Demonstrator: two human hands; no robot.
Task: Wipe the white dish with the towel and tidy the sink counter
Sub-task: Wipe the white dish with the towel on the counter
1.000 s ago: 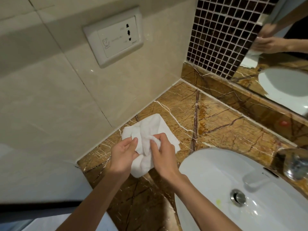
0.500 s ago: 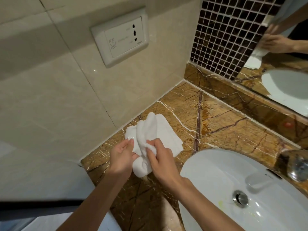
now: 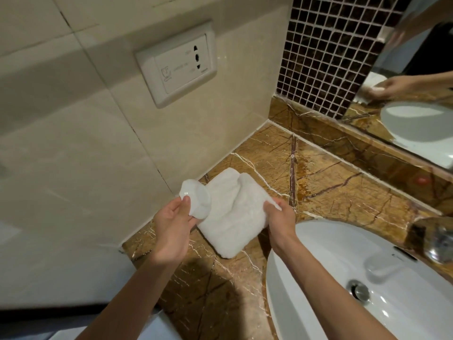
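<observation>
The white dish [image 3: 195, 201] sits in the left hand [image 3: 172, 228], pinched at its rim between the thumb on top and the fingers beneath, and it is tilted so that its hollow faces roughly toward 4 o'clock, toward the towel [image 3: 232, 212]. The dish lies at about 1 o'clock from the middle of that hand and is held up off the desk [image 3: 326, 190], close to the beige wall. The towel is a thick white folded pad whose long axis runs from about 11 o'clock down to 5 o'clock; its far end touches or overlaps the dish's lower edge, and whether its near end rests on the desk or hangs just above it cannot be told. The right hand [image 3: 279, 222] is closed on the towel's right edge, fingers curled over a small fold, and from it the dish lies at about 10 o'clock, with most of the towel between them. So the left hand is plainly the nearer to the dish, the right the one that commands the cloth. The coming move, as I judge it, turns on bringing the towel's free upper end across toward 10 o'clock into the dish's hollow while the left hand steadies it. The basin [image 3: 343, 278] lies at 4 o'clock, apart from both.
</observation>
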